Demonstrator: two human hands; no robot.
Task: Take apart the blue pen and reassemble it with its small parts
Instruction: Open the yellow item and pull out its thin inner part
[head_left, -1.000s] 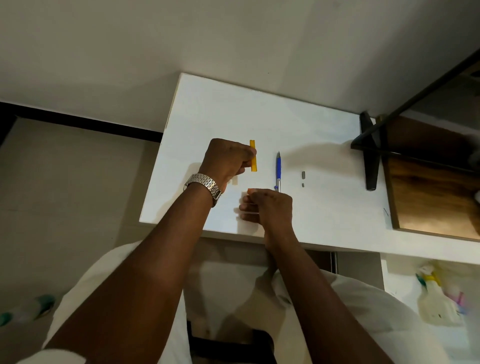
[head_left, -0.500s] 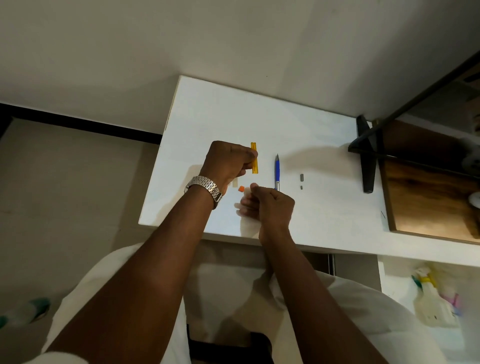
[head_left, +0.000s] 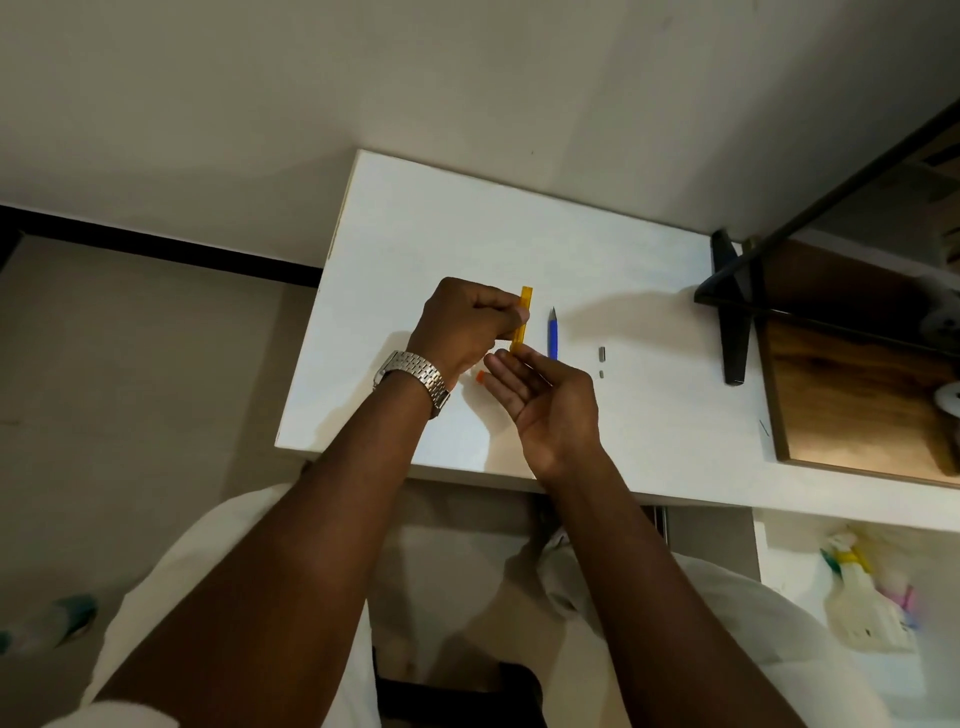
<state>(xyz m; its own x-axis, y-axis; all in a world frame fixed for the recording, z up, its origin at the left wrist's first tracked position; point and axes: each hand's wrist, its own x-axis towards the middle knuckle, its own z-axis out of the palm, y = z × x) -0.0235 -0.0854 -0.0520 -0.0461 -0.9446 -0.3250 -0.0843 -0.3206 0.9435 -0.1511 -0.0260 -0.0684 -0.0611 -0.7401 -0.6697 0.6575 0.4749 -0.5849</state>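
Observation:
A blue pen (head_left: 553, 336) lies on the white table (head_left: 415, 228), tip pointing away from me. My left hand (head_left: 465, 325), with a metal watch on the wrist, is closed around a yellow-orange pen barrel (head_left: 525, 317) and holds it upright just left of the blue pen. My right hand (head_left: 545, 402) is palm up with fingers spread, its fingertips at the barrel's lower end. A small orange piece (head_left: 480, 378) lies on the table between my hands. Two tiny grey parts (head_left: 602, 353) rest to the right of the blue pen.
A black metal frame foot (head_left: 733, 332) stands on the table at the right, beside a wooden board (head_left: 857, 395). The table's near edge runs just below my wrists. A spray bottle (head_left: 857, 597) sits lower right, below table level.
My right hand has lifted off the table near the blue pen and unfolded palm up under the yellow barrel. The small orange piece now lies uncovered on the table.

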